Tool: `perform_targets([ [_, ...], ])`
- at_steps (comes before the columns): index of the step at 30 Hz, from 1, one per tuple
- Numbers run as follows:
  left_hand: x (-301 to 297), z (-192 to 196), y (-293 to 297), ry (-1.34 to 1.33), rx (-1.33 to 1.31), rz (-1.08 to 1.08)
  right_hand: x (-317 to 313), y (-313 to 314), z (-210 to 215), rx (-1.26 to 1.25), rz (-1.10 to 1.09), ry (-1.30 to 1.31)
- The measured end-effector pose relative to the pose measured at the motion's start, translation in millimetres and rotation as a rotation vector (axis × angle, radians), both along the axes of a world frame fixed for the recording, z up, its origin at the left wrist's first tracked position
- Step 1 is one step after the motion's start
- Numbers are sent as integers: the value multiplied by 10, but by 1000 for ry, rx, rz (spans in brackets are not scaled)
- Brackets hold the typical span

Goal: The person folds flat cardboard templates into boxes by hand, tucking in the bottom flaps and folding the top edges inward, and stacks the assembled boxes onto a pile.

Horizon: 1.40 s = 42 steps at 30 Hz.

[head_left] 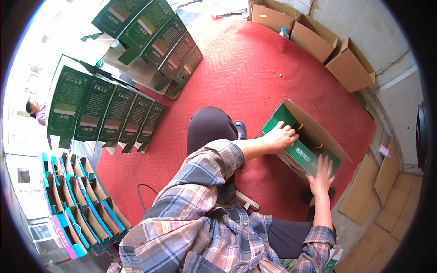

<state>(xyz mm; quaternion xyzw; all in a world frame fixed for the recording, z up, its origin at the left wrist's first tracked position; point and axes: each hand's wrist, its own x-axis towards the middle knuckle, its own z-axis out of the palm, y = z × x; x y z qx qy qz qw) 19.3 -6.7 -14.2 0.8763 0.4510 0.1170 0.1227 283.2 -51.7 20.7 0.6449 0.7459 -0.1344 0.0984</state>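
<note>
A green cardboard gift box [304, 155] stands on the red carpet to the right of my knee, its brown inside open upward. Pale cord loops show within it, and a tall brown flap rises along its far side. My left hand [280, 137] has its fingers curled over the box's top edge at the left end. Toward the right end, my right hand [322, 175] lies against the near green panel with fingers stretched and spread. The box's underside is hidden from view.
Stacked green boxes [86, 109] stand at the left, with more green boxes [154, 45] behind them. Blue-edged boxes [82, 200] fill the lower left. Brown cartons [314, 37] and a water bottle [284, 32] line the back right. Flat cardboard [364, 189] lies right. Another person [36, 111] is far left.
</note>
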Motion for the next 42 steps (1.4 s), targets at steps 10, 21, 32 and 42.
perform_targets([
  [10,-109,179,334,-72,-84,186,491,232,290,296,-77,354],
  [21,-850,788,912,-832,-308,764,1001,235,481,240,-316,548],
  [32,-1984,1338,-360,-1624,86,753,1165,288,520,288,-301,620],
  [42,-2387,-375,-2470,-1846,-7,1365,1322,258,340,220,-328,672],
])
